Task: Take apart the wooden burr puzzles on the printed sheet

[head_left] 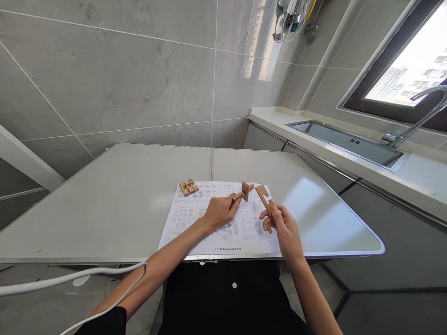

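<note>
My left hand (220, 211) is closed round one end of a small wooden puzzle assembly (245, 190), two notched bars joined in a cross, held above a printed instruction sheet (195, 218). My right hand (282, 223) pinches the lower end of a single notched wooden bar (264, 196), tilted up and to the left, a short gap from the assembly. Several more wooden puzzle pieces (189, 187) lie in a small cluster on the sheet's far left corner, apart from both hands.
The sheet lies on a white folding table (104, 209) against a grey tiled wall. To the right runs a counter with a steel sink (349, 142) and a tap (419, 116) below a window. A white cable (70, 279) crosses the lower left.
</note>
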A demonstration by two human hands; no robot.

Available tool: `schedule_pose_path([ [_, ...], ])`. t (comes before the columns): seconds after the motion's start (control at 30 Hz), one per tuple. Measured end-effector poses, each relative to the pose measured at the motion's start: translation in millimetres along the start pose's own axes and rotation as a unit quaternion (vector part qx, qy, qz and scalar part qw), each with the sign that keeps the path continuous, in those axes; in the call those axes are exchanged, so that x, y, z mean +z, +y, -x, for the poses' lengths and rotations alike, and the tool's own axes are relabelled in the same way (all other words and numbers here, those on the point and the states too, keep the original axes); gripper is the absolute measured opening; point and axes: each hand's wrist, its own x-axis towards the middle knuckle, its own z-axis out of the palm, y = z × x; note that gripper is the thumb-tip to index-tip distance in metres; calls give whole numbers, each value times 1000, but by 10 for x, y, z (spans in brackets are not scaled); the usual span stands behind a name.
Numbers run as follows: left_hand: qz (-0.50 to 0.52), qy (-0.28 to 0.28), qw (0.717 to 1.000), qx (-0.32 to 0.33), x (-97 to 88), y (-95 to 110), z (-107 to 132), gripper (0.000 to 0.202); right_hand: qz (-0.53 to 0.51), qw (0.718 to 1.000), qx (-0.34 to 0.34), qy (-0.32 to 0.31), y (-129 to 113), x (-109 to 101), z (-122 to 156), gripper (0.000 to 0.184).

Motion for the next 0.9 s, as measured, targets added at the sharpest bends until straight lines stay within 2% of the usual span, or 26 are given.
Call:
schedule_pose_path([
  [0.07,33,9,999,-37,-5,5,-17,40,52,998,20,4,80,-80,-26,43],
  [0.17,129,9,987,-97,-25,16,-46,49,138,989,46,-25,169,-155,-44,48],
  [0.3,321,-8,934,-154,-58,26,-85,49,219,973,44,-63,191,-134,-55,47],
  [0.37,371,-15,913,-170,-65,18,-103,46,247,966,35,-70,195,-103,-71,44],
  [0.5,389,-31,903,-180,-56,-20,-123,45,323,945,4,-53,254,-64,-115,34],
  [0.7,396,-60,898,-184,-27,-44,-111,44,474,880,-23,-35,326,20,-134,26],
  [0.8,397,-70,897,-183,-22,-41,-104,44,521,853,-21,-32,324,70,-125,24],
  [0.9,396,-75,897,-182,-32,-29,-102,44,541,841,-12,-33,327,87,-122,25],
])
